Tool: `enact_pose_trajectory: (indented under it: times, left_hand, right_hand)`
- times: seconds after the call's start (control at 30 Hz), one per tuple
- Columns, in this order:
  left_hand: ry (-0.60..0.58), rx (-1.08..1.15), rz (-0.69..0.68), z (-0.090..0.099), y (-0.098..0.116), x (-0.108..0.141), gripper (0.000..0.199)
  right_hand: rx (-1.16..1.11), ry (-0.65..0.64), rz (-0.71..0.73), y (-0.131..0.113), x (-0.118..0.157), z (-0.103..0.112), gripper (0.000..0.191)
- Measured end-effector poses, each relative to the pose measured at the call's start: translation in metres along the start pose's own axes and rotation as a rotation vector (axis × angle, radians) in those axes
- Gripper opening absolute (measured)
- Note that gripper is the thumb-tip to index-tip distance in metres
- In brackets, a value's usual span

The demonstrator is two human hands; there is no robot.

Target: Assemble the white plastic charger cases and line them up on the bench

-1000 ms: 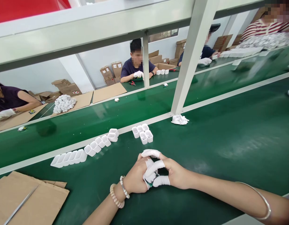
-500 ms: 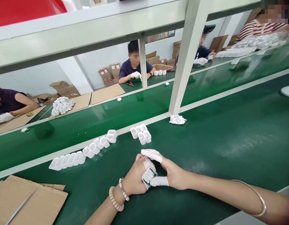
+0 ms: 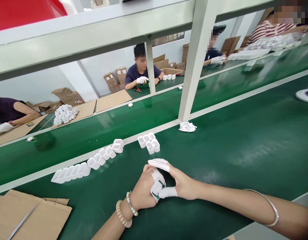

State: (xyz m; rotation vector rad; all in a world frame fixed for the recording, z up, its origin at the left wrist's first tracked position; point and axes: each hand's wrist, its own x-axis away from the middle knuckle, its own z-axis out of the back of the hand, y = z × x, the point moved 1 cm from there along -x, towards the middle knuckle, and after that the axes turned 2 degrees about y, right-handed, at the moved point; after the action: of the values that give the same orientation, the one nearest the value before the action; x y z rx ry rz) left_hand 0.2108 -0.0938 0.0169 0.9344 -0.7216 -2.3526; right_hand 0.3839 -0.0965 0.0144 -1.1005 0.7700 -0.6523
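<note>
My left hand (image 3: 144, 189) is closed around a small white plastic part (image 3: 157, 188) with a strip of green, like a circuit board, at its edge. White finger covers are on the fingers of both hands. From the right side, my right hand (image 3: 181, 182) presses its thumb against the part, while its covered fingers reach over to the knuckles of the left hand. The underside of the part is hidden. Beyond the hands stand a cluster of white open cups (image 3: 149, 143) and a long slanting row of similar cups (image 3: 71, 173).
Cardboard sheets (image 3: 44, 220) with a metal strip (image 3: 22, 221) lie at the lower left. A crumpled white bundle (image 3: 187, 126) rests by the frame post (image 3: 191, 76). Behind runs a green conveyor belt (image 3: 114, 118) carrying small parts; co-workers sit across it.
The small parts on the belt have shifted right. My hands keep nearly the same grip, with the white part turned slightly. The whole view has shifted a little.
</note>
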Motion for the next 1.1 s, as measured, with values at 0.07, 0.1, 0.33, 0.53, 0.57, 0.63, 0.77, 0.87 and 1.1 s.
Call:
enact_pose_trajectory:
  times: [0.07, 0.1, 0.33, 0.53, 0.57, 0.63, 0.77, 0.87, 1.1]
  left_hand:
    - [0.003, -0.001, -0.003, 0.0, 0.0, 0.0, 0.016]
    - [0.005, -0.003, -0.004, 0.0, 0.0, 0.0, 0.016]
    - [0.021, -0.014, -0.012, -0.001, 0.001, -0.001, 0.016]
    - [0.012, -0.014, 0.002, -0.002, 0.002, -0.001, 0.015]
    - [0.01, -0.013, 0.004, -0.002, 0.003, -0.002, 0.015]
    - [0.009, -0.013, 0.008, -0.002, 0.003, -0.002, 0.015]
    - [0.008, -0.014, 0.014, -0.004, 0.004, -0.002, 0.015]
    - [0.01, 0.03, 0.074, -0.005, 0.006, -0.002, 0.012]
    - [-0.05, 0.635, 0.472, -0.001, 0.011, -0.005, 0.025]
  right_hand:
    - [0.01, 0.003, -0.001, 0.0, 0.0, 0.0, 0.087]
    - [0.012, 0.005, 0.0, 0.0, 0.0, 0.0, 0.086]
    - [-0.012, 0.026, -0.031, 0.002, -0.002, -0.002, 0.087]
    - [-0.004, 0.034, -0.039, 0.002, -0.002, -0.003, 0.086]
    - [-0.004, 0.035, -0.041, 0.002, -0.001, -0.003, 0.086]
    - [-0.013, 0.039, -0.048, 0.002, -0.002, -0.003, 0.086]
    - [-0.058, 0.044, -0.056, 0.002, -0.002, -0.003, 0.086]
    - [-0.087, 0.047, -0.072, 0.002, -0.003, -0.003, 0.082]
    - [0.016, 0.19, 0.05, -0.001, -0.003, 0.002, 0.061]
